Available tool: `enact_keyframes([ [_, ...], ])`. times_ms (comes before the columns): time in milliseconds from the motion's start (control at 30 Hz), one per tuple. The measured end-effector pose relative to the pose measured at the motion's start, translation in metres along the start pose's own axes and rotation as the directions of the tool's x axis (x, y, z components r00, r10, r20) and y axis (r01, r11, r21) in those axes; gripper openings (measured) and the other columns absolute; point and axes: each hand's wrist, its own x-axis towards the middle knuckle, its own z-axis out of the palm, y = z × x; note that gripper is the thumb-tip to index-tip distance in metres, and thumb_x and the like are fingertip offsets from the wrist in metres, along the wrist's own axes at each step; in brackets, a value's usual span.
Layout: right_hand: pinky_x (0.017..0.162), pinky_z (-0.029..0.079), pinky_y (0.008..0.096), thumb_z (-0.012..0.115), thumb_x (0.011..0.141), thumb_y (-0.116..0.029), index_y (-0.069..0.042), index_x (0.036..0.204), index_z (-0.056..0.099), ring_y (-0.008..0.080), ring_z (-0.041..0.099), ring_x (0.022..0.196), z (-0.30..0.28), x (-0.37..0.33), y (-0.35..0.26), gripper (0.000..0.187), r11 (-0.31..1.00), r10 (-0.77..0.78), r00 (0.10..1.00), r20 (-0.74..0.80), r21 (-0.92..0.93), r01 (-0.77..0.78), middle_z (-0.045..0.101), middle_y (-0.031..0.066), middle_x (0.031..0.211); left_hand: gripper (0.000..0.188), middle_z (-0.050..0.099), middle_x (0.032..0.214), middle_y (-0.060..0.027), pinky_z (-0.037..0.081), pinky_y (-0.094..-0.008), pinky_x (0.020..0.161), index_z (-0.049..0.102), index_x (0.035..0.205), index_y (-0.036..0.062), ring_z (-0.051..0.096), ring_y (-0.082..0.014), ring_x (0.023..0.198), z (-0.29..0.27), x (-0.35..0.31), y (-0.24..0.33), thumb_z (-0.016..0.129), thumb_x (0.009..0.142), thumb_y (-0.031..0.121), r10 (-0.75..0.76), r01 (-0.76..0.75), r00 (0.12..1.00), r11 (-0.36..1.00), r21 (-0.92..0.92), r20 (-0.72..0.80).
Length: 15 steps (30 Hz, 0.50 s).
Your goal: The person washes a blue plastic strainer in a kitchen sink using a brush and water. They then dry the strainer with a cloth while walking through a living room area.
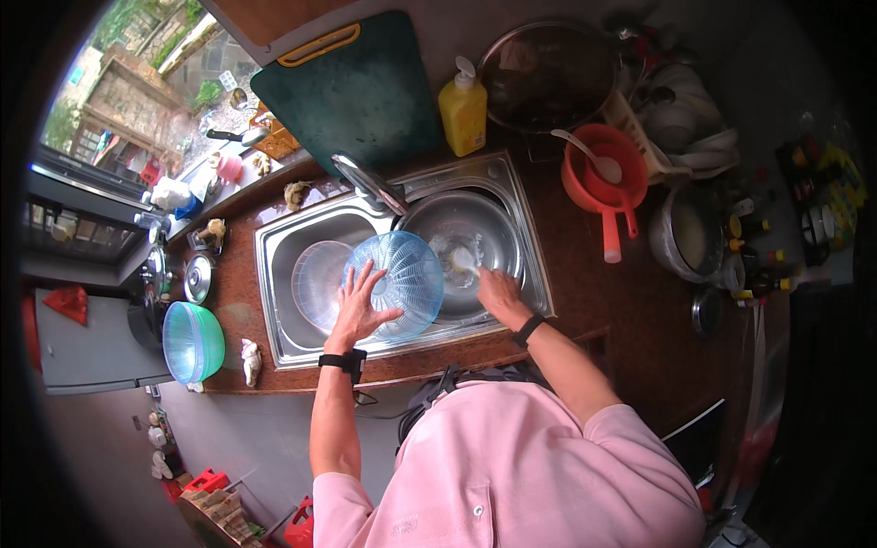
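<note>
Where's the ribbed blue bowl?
The ribbed blue bowl is left of centre in head view, over the sink, at the left hand, overlapping the metal basin.

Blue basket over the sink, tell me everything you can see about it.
The blue basket is round and see-through, apparently plastic, with fine ribs spreading from a small round middle. From above, it covers the middle of the sink, overlapping a clear bowl on the left and a metal bowl on the right. The left hand spreads over its left side, apparently touching it. Which way up it is, and what supports it, I cannot tell.
</note>
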Motion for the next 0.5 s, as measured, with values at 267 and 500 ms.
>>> enact_keyframes([
  [267, 0.082, 0.056, 0.0537, 0.056, 0.095, -0.014, -0.014, 0.120, 0.073, 0.0450, 0.071, 0.097, -0.024, 0.000, -0.008, 0.030, 0.962, 0.050, 0.998, -0.042, 0.269, -0.037, 0.075, 0.0207, 0.107, 0.106, 0.026, 0.171, -0.0139, 0.016, -0.0783, 0.116, 0.044, 0.154, 0.0211, 0.016, -0.0457, 0.158, 0.020, 0.003, 0.013, 0.095, 0.066, 0.050, -0.083, 0.082, 0.975, 0.997, -0.015, -0.206],
  [500, 0.061, 0.058, 0.0472, 0.068, 0.090, -0.011, -0.012, 0.128, 0.069, 0.0326, 0.073, 0.070, -0.076, -0.053, -0.085, 0.038, 0.892, -0.451, 0.887, -0.104, -0.001, 0.453, 0.067, 0.0136, 0.080, 0.117, 0.019, 0.172, -0.0195, 0.022, -0.0741, 0.117, 0.037, 0.159, 0.0185, 0.016, -0.0509, 0.156, 0.026, 0.005, 0.005, 0.097, 0.062, 0.050, -0.136, 0.142, 0.975, 0.990, 0.019, -0.178],
])
